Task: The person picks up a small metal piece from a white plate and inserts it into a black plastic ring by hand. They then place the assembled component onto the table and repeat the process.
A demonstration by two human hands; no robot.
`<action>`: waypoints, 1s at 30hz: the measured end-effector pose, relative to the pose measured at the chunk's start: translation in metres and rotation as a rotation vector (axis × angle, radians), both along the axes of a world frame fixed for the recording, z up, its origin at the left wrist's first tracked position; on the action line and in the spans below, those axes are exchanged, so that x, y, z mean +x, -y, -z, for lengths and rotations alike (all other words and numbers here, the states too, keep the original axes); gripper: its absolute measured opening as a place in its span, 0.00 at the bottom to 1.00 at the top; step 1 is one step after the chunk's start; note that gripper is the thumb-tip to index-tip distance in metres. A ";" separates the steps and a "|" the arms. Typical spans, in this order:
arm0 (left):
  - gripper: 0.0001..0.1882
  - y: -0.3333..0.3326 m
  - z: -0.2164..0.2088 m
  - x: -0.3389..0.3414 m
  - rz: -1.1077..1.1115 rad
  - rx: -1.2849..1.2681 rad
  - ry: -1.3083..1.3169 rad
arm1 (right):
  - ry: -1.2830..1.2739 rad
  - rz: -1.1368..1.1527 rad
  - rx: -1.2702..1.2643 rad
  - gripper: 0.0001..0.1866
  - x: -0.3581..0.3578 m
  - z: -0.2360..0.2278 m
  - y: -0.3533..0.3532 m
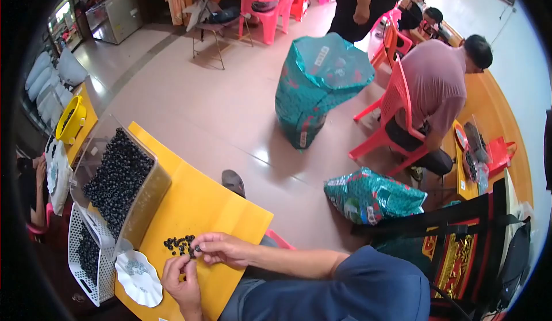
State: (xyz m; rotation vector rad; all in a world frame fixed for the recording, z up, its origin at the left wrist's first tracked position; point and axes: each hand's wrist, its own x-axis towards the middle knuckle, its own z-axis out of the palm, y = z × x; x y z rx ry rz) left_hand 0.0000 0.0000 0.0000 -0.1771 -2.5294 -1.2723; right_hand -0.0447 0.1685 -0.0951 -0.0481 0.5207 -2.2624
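Observation:
Over the yellow tabletop [198, 200], my two hands work close together. My right hand [221, 249] pinches a small round black part [197, 249] between thumb and fingertips. Just below it, my left hand [181, 286] has its thumb and fingers closed; whatever they hold is too small to make out. Several loose black parts [175, 244] lie on the table beside my fingertips. Left of my left hand sits a white wavy-edged plate [150, 291] bearing small pale, shiny pieces. A clear plastic bin [156, 174] heaped with black parts [118, 177] rests at the table's left.
A white perforated basket [106, 283] with black parts stands below the bin. Farther left is a yellow basket [71, 126]. Green sacks [299, 102] stand on the floor ahead, near a seated person [434, 85] on a pink chair [397, 108]. Another person stands behind the sacks.

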 end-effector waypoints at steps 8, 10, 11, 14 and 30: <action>0.12 -0.011 -0.012 -0.011 0.083 0.061 -0.024 | -0.023 0.035 0.034 0.12 -0.003 -0.003 0.008; 0.12 -0.011 -0.013 -0.015 0.120 0.043 -0.066 | -0.027 0.032 0.031 0.12 -0.005 -0.004 0.007; 0.12 -0.013 -0.014 -0.015 0.120 0.049 -0.076 | -0.037 0.031 0.037 0.12 -0.005 -0.004 0.007; 0.08 -0.015 -0.009 -0.012 0.068 0.128 -0.084 | -0.047 0.009 0.038 0.13 -0.004 -0.007 0.008; 0.07 -0.008 -0.007 0.005 0.051 -0.002 -0.076 | 0.068 -0.014 -0.041 0.14 0.012 0.004 0.015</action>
